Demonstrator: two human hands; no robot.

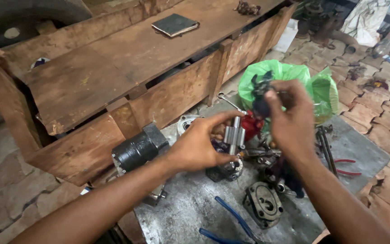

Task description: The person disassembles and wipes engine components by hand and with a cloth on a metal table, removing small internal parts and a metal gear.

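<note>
My left hand (198, 147) grips a shiny steel gear shaft (234, 135), holding it upright over a dark pump housing (225, 171) on a grey metal plate (190, 203). Raised above and to the right, my right hand (290, 119) pinches a small dark part (262, 103) between its fingertips, in front of a green plastic bag (285, 77). A red part (250, 125) lies just behind the shaft.
A black cylindrical motor body (137, 150) lies left of the plate. A round pump cover (263, 204), blue-handled pliers (233, 221), red-handled pliers (348, 167), a wrench (230, 102) and metal rods (325, 147) lie about. A long wooden bench (127, 68) with a dark notebook (175, 24) stands behind.
</note>
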